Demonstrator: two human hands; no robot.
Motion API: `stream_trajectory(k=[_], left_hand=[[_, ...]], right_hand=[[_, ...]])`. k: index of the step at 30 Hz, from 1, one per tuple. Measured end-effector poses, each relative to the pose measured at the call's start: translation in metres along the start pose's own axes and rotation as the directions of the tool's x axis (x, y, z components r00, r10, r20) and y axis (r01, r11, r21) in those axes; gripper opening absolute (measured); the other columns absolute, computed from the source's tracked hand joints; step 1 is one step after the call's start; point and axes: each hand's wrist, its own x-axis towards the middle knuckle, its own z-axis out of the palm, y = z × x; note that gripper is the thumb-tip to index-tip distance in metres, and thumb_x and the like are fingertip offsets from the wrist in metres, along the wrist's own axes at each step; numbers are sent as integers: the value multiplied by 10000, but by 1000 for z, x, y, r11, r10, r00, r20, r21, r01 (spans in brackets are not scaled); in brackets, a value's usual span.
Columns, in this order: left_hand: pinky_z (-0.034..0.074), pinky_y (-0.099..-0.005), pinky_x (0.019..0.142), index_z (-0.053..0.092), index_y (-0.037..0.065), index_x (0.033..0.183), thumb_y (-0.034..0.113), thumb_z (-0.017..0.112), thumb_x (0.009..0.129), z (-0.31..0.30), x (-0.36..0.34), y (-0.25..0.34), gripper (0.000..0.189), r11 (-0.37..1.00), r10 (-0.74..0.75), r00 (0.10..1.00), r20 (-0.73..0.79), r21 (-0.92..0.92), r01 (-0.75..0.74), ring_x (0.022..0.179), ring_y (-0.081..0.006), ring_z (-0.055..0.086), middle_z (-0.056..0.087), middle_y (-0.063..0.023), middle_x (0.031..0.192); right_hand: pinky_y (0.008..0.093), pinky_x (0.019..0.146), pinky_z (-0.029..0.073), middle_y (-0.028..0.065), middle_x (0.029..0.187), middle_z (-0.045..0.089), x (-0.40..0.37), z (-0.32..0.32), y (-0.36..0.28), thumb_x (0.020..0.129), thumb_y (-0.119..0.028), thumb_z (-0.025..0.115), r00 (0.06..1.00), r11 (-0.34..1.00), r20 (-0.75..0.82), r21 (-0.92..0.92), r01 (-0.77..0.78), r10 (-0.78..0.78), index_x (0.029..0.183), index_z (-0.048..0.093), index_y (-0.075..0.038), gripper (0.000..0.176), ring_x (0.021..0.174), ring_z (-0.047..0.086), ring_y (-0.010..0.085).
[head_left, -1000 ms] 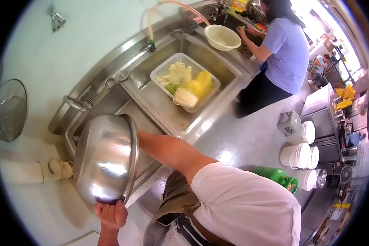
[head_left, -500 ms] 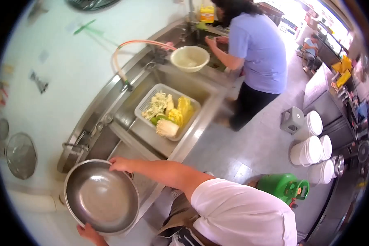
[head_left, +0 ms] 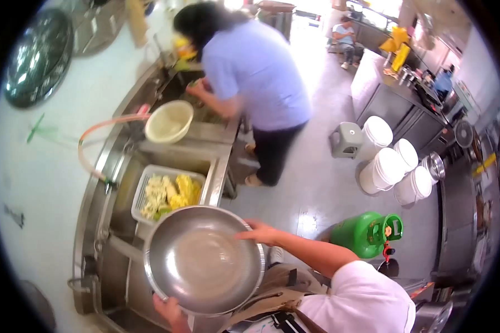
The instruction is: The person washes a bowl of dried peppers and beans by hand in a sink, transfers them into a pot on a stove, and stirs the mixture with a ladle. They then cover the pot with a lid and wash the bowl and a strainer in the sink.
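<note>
A wide steel bowl (head_left: pixel 205 261) is held over the front edge of the sink counter, its shiny inside facing up. My right hand (head_left: pixel 259 232) grips its upper right rim, thumb over the inside. At the lower left rim, my left hand (head_left: pixel 170 309) clasps the edge. Just beyond the bowl, a white plastic basket (head_left: pixel 137 191) with pale mushrooms and yellow leafy vegetables (head_left: pixel 186 190) sits in the sink; the bowl hides its near side.
A person in a light blue shirt (head_left: pixel 258 72) stands at the far sink beside a cream basin (head_left: pixel 169 121). On the floor are a green gas cylinder (head_left: pixel 356 234), several white buckets (head_left: pixel 382 169) and a grey stool (head_left: pixel 347 139). Another person (head_left: pixel 344 39) sits far back.
Both hands have carried the bowl away from the wall side toward my body, and it now covers part of the basket. The view has turned to the right.
</note>
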Motion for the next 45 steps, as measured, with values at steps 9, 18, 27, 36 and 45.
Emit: stream_trajectory(k=[9,18,27,36,45], left_hand=[[476,-319,756,536,-22,1032,2,568,680,305,-48,-34,355,980,-42,784,619,178,-89,820,-194,589,607,-94,914],[468,-303,643,537,-20,973,8,574,669,557,-96,-58,307,953,-301,372,878,290,86,717,-152,554,595,-91,851],[479,-308,647,602,-29,987,50,631,637,847,-148,-2,360,926,-375,87,923,378,-16,715,-157,569,616,-85,823],[461,-318,618,593,1,878,58,623,649,1074,-167,37,238,948,-288,190,939,308,-84,691,-163,560,593,-80,757],[453,-308,566,606,-15,906,27,590,633,1192,-74,57,277,981,-161,706,690,190,38,652,-148,554,594,-66,746]], right_hand=[[304,745,508,123,1021,635,-200,-230,-22,743,-87,635,635,962,-756,27,270,-157,1189,549,36,470,825,619,172],[259,646,454,34,856,619,-287,-387,-44,702,-26,519,253,981,-952,-144,129,-173,1052,608,53,369,725,547,115],[284,665,474,80,871,589,-311,-548,-112,694,12,467,9,971,-1000,-7,240,-9,1018,554,45,337,760,566,173],[325,858,448,99,1018,603,-252,-701,-180,924,-214,514,111,793,-988,-21,609,-111,1055,553,4,257,972,570,194],[314,493,502,121,908,616,-100,-949,-179,918,-259,543,637,792,-736,521,318,229,1072,546,-16,288,630,611,223]])
